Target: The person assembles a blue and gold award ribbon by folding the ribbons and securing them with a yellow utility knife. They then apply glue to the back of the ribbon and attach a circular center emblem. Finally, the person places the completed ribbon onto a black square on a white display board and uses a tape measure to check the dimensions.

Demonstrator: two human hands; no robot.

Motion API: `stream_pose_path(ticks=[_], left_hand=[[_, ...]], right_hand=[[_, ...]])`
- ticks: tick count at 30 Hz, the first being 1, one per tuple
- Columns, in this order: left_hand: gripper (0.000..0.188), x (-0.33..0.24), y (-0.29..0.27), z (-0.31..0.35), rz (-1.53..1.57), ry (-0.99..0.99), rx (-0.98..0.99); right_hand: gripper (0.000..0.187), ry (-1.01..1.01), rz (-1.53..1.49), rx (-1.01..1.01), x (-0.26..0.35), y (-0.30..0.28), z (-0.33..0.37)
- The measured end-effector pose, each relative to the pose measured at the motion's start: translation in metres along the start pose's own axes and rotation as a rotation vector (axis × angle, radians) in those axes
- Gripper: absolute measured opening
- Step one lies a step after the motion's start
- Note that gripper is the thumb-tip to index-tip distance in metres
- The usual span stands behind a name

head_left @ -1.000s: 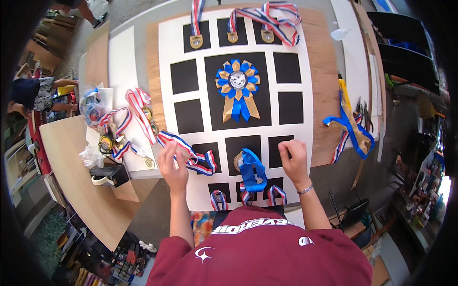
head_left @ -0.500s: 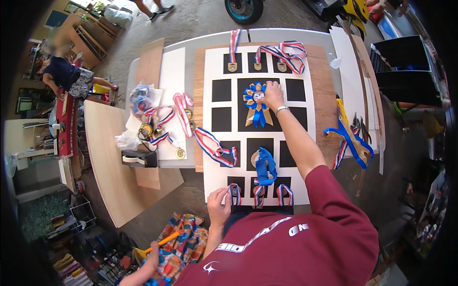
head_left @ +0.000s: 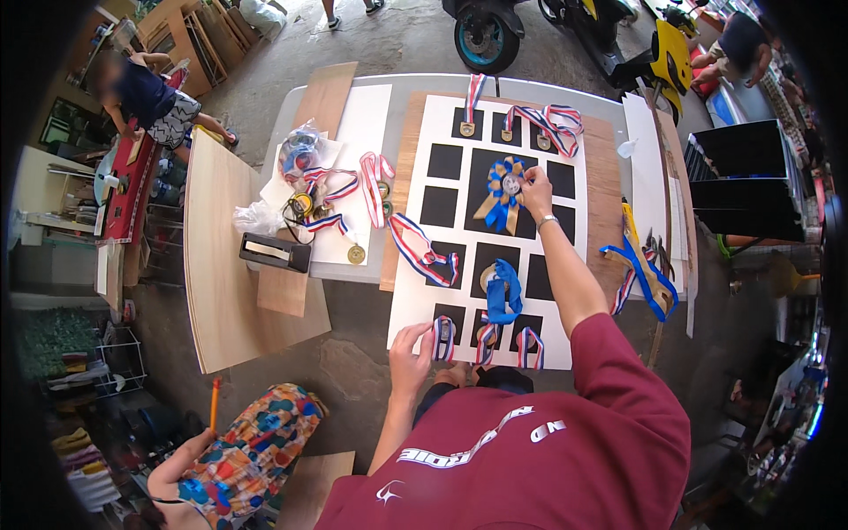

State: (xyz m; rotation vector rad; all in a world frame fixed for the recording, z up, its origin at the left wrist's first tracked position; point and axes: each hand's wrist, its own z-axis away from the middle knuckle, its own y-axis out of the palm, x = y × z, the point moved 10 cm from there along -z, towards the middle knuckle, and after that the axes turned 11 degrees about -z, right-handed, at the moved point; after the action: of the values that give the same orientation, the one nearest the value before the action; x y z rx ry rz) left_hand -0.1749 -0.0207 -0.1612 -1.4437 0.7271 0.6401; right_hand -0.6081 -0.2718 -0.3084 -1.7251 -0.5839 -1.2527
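A white mat board [head_left: 408, 305] with black panels lies on the table before me. My right hand [head_left: 536, 194] pinches the right rim of a blue and gold rosette [head_left: 510, 183] over the large central panel; its ribbon tails slant to the lower left. At the board's near left corner, my left hand [head_left: 410, 364] has its fingers curled against a medal with a striped ribbon [head_left: 444, 339]; their exact grip is partly hidden. Two similar ribboned medals line the near edge. Above them lies a large medal with a blue ribbon [head_left: 503, 296]. Along the far edge rest several striped-ribbon medals [head_left: 467, 129].
Loose medals and striped ribbons [head_left: 375, 177] lie left of the board, beside a black box [head_left: 275, 253] and plastic bags. At right are a blue and gold ribbon [head_left: 652, 269] and pliers. Another person [head_left: 252, 446] holds an orange stick at lower left. Motorcycles [head_left: 486, 40] stand beyond the table.
The rosette has turned, its tails swinging from straight down to the lower left, with my right hand still on its rim. The person at lower left has moved with the orange stick.
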Motion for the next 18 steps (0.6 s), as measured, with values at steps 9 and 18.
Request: stream_pose_path(ticks=[9, 18], left_hand=[[0.071, -0.096, 0.072, -0.043, 1.314, 0.037, 0.244], [0.029, -0.073, 0.117, -0.034, 0.952, -0.43, -0.006]], right_hand=[[0.017, -1.014, 0.141, 0.136, 0.332, -0.07, 0.286], [0.02, -0.662, 0.108, 0.021, 0.262, -0.207, 0.256]])
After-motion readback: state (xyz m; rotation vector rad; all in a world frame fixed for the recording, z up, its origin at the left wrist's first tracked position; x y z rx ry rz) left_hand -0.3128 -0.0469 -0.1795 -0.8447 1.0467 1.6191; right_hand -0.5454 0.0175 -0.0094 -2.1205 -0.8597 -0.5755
